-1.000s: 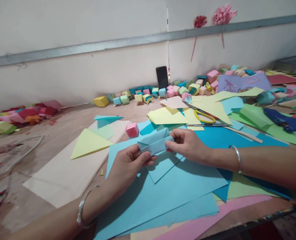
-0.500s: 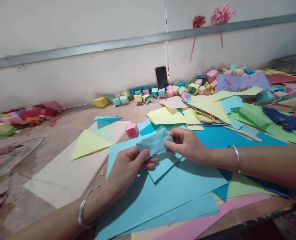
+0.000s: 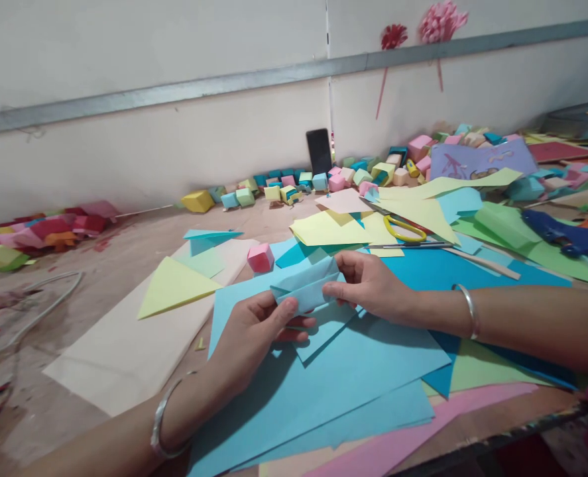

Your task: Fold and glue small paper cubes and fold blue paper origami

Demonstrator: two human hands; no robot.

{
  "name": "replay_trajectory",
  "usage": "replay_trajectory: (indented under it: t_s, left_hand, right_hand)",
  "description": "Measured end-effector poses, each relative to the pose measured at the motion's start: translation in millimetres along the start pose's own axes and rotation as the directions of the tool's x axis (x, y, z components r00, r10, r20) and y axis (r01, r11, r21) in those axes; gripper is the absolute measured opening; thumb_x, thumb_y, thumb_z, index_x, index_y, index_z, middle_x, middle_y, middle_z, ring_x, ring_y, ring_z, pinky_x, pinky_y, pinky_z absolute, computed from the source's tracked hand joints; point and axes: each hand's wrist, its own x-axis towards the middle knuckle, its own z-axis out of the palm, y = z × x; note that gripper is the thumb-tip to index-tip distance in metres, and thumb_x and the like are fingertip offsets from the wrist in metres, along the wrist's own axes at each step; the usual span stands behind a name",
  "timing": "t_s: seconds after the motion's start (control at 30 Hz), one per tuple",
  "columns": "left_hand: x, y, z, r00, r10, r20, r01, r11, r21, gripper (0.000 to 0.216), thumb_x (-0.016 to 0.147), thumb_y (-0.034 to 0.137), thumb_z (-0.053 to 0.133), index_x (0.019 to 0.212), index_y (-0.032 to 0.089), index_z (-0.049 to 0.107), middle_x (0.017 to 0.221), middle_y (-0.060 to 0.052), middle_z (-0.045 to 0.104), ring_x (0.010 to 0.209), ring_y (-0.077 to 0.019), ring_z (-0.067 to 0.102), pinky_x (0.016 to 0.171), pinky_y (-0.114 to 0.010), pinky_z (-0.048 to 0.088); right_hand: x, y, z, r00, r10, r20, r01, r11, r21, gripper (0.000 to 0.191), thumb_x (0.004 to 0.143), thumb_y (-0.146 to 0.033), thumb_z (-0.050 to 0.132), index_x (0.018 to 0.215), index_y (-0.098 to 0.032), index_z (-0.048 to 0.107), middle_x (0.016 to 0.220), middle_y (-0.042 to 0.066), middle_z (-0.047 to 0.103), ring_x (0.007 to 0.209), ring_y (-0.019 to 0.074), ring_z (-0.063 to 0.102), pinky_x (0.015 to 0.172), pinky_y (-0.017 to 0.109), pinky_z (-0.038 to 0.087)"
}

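A folded piece of light blue paper [image 3: 305, 286] is held up between both hands, above the larger sheets. My left hand [image 3: 261, 324] grips its left lower end, thumb on top and fingers beneath. At the right end, my right hand [image 3: 368, 283] pinches it between thumb and fingers. Under the hands lie several light blue sheets [image 3: 333, 391], stacked unevenly. Just behind the folded paper sits a small pink paper cube [image 3: 260, 258]. A yellow folded paper triangle [image 3: 174, 286] rests on a cream sheet [image 3: 119, 358] to the left.
Yellow-handled scissors [image 3: 404, 228] and a wooden stick [image 3: 487, 264] lie behind my right hand. A blue glue gun [image 3: 565, 233] is at the right. Along the wall are a phone [image 3: 319, 151] and many small paper cubes [image 3: 244, 197]. A cable [image 3: 50, 301] runs on the left.
The right end of the folded blue paper has curved over slightly under my right thumb, which has shifted a little left. Both hands keep their hold.
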Motion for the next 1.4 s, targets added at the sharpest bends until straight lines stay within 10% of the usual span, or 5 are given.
replay_trajectory:
  t_s: [0.6, 1.0, 1.4]
  left_hand:
    - [1.4, 0.5, 3.0, 0.996, 0.053, -0.075, -0.052, 0.998, 0.022, 0.012, 0.075, 0.024, 0.074, 0.077, 0.014, 0.068, 0.079, -0.007, 0.077, 0.075, -0.019, 0.074, 0.064, -0.023, 0.059]
    - [-2.5, -7.2, -3.3, 0.989, 0.04, 0.143, -0.012, 0.981, -0.195, 0.048, 0.086, 0.055, 0.061, 0.105, 0.012, 0.065, 0.102, -0.017, 0.073, 0.08, -0.0242, 0.072, 0.062, -0.032, 0.061]
    - [0.1, -5.6, -1.1, 0.989, -0.027, 0.146, 0.014, 0.996, 0.084, 0.008, 0.074, 0.022, 0.07, 0.074, 0.015, 0.065, 0.053, 0.002, 0.06, 0.041, -0.0058, 0.045, 0.04, -0.016, 0.035]
  right_hand:
    - [-0.9, -3.6, -1.8, 0.996, 0.055, 0.075, -0.05, 0.996, -0.067, 0.025, 0.075, -0.035, 0.075, 0.081, -0.017, 0.06, 0.058, -0.004, 0.061, 0.045, 0.0071, 0.052, 0.042, 0.019, 0.04]
    - [-1.9, -1.4, -3.0, 0.999, -0.03, 0.039, 0.036, 0.985, -0.169, 0.019, 0.079, -0.031, 0.072, 0.077, -0.017, 0.059, 0.054, -0.007, 0.056, 0.044, 0.0058, 0.052, 0.041, 0.017, 0.038]
    - [-9.3, -0.8, 1.4, 0.989, -0.053, 0.139, 0.081, 0.975, -0.208, 0.022, 0.079, -0.033, 0.073, 0.076, -0.016, 0.059, 0.064, -0.004, 0.059, 0.053, 0.0065, 0.053, 0.047, 0.019, 0.039]
